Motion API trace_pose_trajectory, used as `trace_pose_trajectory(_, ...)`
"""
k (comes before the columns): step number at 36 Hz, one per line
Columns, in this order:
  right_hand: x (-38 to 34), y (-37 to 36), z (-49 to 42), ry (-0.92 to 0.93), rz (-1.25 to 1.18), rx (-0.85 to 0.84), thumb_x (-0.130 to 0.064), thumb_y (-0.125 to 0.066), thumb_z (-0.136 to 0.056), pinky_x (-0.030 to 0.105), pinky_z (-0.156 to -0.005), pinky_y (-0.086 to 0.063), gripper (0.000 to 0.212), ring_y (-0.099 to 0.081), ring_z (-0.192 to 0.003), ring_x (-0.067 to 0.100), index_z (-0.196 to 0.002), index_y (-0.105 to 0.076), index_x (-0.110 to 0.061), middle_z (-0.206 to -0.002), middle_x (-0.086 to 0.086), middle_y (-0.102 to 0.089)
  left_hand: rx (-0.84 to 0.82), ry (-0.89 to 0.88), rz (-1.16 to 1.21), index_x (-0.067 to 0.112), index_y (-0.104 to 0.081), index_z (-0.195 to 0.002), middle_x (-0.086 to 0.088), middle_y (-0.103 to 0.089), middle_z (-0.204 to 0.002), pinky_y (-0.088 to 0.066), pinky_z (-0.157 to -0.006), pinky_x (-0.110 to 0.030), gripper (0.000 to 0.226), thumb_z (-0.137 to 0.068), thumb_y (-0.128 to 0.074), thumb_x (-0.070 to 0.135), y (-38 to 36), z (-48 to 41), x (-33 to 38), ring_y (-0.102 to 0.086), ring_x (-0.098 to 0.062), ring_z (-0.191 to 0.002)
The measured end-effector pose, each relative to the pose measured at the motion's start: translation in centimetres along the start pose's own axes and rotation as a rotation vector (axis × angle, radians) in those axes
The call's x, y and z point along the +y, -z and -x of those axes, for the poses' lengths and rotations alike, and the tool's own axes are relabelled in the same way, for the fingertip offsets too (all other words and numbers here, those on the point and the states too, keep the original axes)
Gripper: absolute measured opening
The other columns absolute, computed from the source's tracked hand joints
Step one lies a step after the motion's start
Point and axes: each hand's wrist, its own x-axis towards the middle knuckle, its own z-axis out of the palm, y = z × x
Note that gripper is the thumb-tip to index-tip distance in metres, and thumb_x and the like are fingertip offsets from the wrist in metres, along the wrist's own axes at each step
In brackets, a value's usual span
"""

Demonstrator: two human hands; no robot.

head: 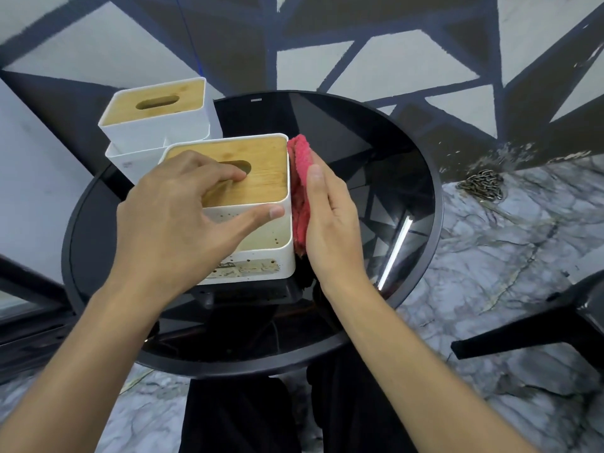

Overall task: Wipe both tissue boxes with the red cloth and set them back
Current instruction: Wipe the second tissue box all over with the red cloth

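A white tissue box with a wooden lid (264, 178) stands near the middle of the round black glass table (376, 152). My left hand (183, 217) grips it from above, fingers on the lid beside the slot and thumb on the near side. My right hand (330, 217) presses a folded red cloth (299, 191) flat against the box's right side. A second white box with a wooden lid (157, 116) stands behind, at the table's far left edge.
The near box's front face carries dirty marks and a worn label (248, 268). A dark chair leg (539, 325) juts in at the right. A metal chain (482, 188) lies on the marble floor beyond the table.
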Motion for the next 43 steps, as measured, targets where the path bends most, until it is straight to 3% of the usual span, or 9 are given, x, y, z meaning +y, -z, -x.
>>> trace_pose_trajectory(4, -0.1, -0.2, 0.0, 0.028, 0.057, -0.006, -0.044, -0.042, -0.115, 0.039, -0.122, -0.042, 0.038, -0.048, -0.14, -0.004, -0.15, -0.057, -0.048, -0.123, -0.046, -0.057, 0.002, -0.001, -0.011, 0.028, -0.08, -0.119, 0.006, -0.073, -0.117, -0.058, -0.089, -0.05, 0.075, -0.077, -0.062, 0.087, 0.1, 0.0, 0.1, -0.068, -0.017, -0.109)
trace_pose_trajectory(9, -0.3, -0.1, 0.3, 0.033, 0.055, -0.018, -0.043, -0.043, -0.115, 0.018, -0.111, -0.04, 0.039, -0.048, -0.136, -0.008, -0.153, -0.055, -0.045, -0.137, -0.022, -0.059, 0.013, -0.001, -0.011, 0.027, -0.081, -0.119, 0.006, -0.073, -0.116, -0.058, -0.089, -0.051, 0.072, -0.077, -0.065, 0.084, 0.0, 0.0, 0.1, -0.068, -0.018, -0.109)
trace_pose_trajectory(17, -0.5, 0.0, 1.0, 0.03, 0.039, -0.02, -0.045, -0.044, -0.114, -0.002, -0.092, -0.04, 0.039, -0.052, -0.12, -0.019, -0.15, -0.058, -0.047, -0.135, -0.016, -0.06, -0.001, 0.007, -0.02, 0.027, -0.08, -0.12, 0.007, -0.072, -0.118, -0.057, -0.088, -0.048, 0.075, -0.078, -0.062, 0.085, 0.1, 0.1, 0.2, -0.066, -0.017, -0.11)
trace_pose_trajectory(21, -0.7, 0.1, 2.5, 0.057, -0.011, -0.002, -0.04, -0.047, -0.114, 0.004, -0.087, -0.048, 0.037, -0.061, -0.111, -0.014, -0.148, -0.061, -0.045, -0.133, -0.014, -0.059, -0.013, 0.012, -0.019, 0.026, -0.08, -0.121, 0.006, -0.072, -0.119, -0.058, -0.089, -0.054, 0.077, -0.078, -0.06, 0.087, 0.1, 0.2, 0.1, -0.067, -0.019, -0.111)
trace_pose_trajectory(24, -1.2, 0.4, 4.1, 0.082, -0.062, -0.022, -0.031, -0.047, -0.115, 0.006, -0.07, -0.052, 0.035, -0.065, -0.084, -0.017, -0.145, -0.062, -0.041, -0.132, -0.008, -0.058, -0.016, 0.011, -0.004, 0.027, -0.079, -0.121, 0.007, -0.072, -0.117, -0.059, -0.088, -0.055, 0.075, -0.078, -0.062, 0.086, 0.2, 0.3, 0.1, -0.067, -0.019, -0.11)
trace_pose_trajectory(30, -1.3, 0.1, 5.1, 0.128, -0.083, -0.017, -0.023, -0.049, -0.114, 0.004, -0.068, -0.051, 0.035, -0.065, -0.077, -0.015, -0.144, -0.063, -0.035, -0.132, -0.004, -0.056, -0.01, 0.015, 0.063, 0.027, -0.081, -0.118, 0.012, -0.072, -0.115, -0.059, -0.088, -0.054, 0.07, -0.077, -0.069, 0.082, 0.3, 0.4, -0.3, -0.069, -0.016, -0.109)
trace_pose_trajectory(35, -1.3, -0.3, 3.5, 0.086, -0.101, 0.001, -0.033, -0.049, -0.114, 0.02, -0.064, -0.057, 0.035, -0.067, -0.081, 0.005, -0.144, -0.066, -0.039, -0.128, -0.006, -0.059, 0.001, 0.02, 0.095, 0.026, -0.081, -0.118, 0.011, -0.073, -0.116, -0.059, -0.091, -0.054, 0.066, -0.079, -0.072, 0.079, 0.2, 0.4, -0.4, -0.071, -0.018, -0.11)
trace_pose_trajectory(40, -1.3, -0.3, 1.2, 0.079, -0.022, -0.004, -0.035, -0.046, -0.115, 0.001, -0.096, -0.04, 0.037, -0.053, -0.122, -0.014, -0.148, -0.063, -0.038, -0.133, -0.011, -0.063, 0.002, 0.026, 0.103, 0.027, -0.082, -0.118, 0.012, -0.073, -0.115, -0.059, -0.092, -0.054, 0.065, -0.078, -0.075, 0.077, 0.0, 0.4, -0.5, -0.07, -0.017, -0.111)
trace_pose_trajectory(43, -1.3, -0.7, -0.5, 0.058, -0.005, -0.012, -0.039, -0.045, -0.115, 0.0, -0.098, -0.039, 0.037, -0.05, -0.128, -0.011, -0.146, -0.063, -0.04, -0.131, -0.022, -0.063, 0.006, 0.043, 0.099, 0.027, -0.082, -0.118, 0.013, -0.073, -0.115, -0.058, -0.091, -0.053, 0.065, -0.077, -0.075, 0.077, 0.1, 0.4, -0.4, -0.069, -0.016, -0.111)
